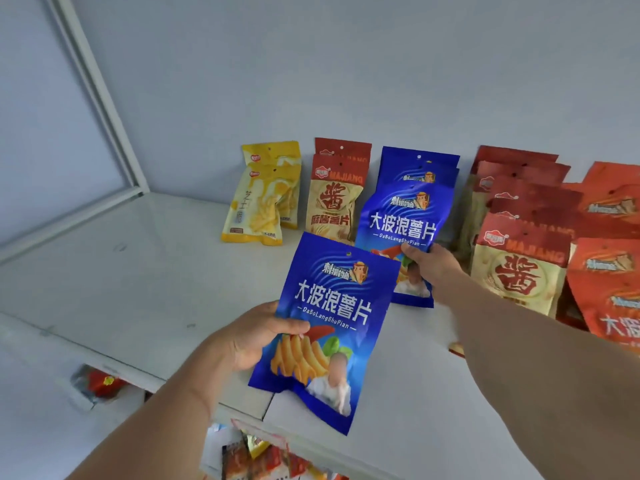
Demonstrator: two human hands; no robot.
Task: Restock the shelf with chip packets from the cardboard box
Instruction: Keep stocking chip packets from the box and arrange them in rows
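Your left hand (252, 337) held a blue chip packet (329, 327) above the front of the white shelf (121, 271), its grip pinching the packet's left edge with the thumb laid across the printed face and the fingers hidden behind. That packet was glossy deep blue with large white characters, the line "DaBoLangShuPian" beneath them, a small cartoon badge near the top hang hole, and a picture of yellow ridged chips with a red chilli and green leaves lower down. Your right hand (433, 268) reached further in, its grip curled round the lower part of a second blue packet (401, 230) of the same design, which stood at the front of a row of blue packets (419, 168) leaning toward the back wall. To the left of that row stood red-topped beige packets (334, 199) and yellow packets (259, 202); to the right, more red-topped packets (519, 271) and orange packets (609, 271).
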